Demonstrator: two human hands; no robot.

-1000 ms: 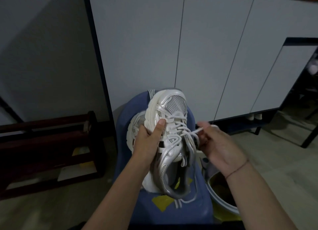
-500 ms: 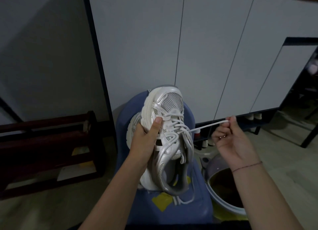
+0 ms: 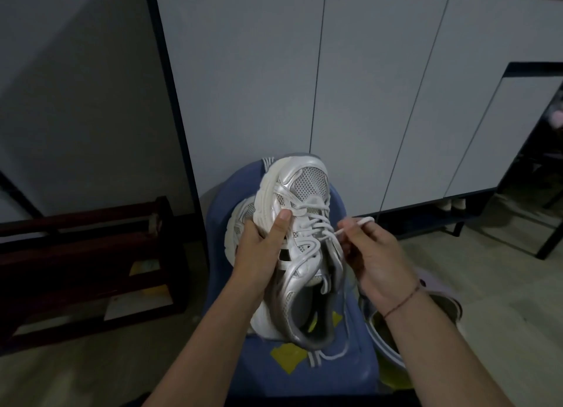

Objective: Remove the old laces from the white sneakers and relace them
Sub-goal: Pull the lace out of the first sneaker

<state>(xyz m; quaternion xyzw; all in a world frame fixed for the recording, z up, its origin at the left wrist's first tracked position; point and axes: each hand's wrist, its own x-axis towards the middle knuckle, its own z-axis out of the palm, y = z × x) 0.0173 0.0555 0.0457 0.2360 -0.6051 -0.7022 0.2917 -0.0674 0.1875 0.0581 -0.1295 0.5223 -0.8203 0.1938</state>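
Observation:
A white and silver sneaker (image 3: 300, 211) is held toe away from me over a blue stool (image 3: 341, 367). My left hand (image 3: 263, 251) grips its left side, thumb pressed on the upper near the eyelets. My right hand (image 3: 373, 254) pinches a short length of white lace (image 3: 353, 225) that runs from the right eyelets to my fingertips. The lace still crosses through several eyelets. A second white sneaker (image 3: 240, 221) lies behind the first, mostly hidden. A loose lace end (image 3: 336, 353) trails over the stool seat.
White cabinet doors (image 3: 365, 87) stand right behind the stool. A dark wooden rack (image 3: 85, 254) is on the floor at the left. A round basin (image 3: 384, 333) sits by the stool under my right forearm. Black furniture legs (image 3: 548, 245) stand at the right.
My right hand had pulled the lace out to the right, then came back close to the sneaker's eyelets, and the stretched length is now short. My left hand keeps its grip.

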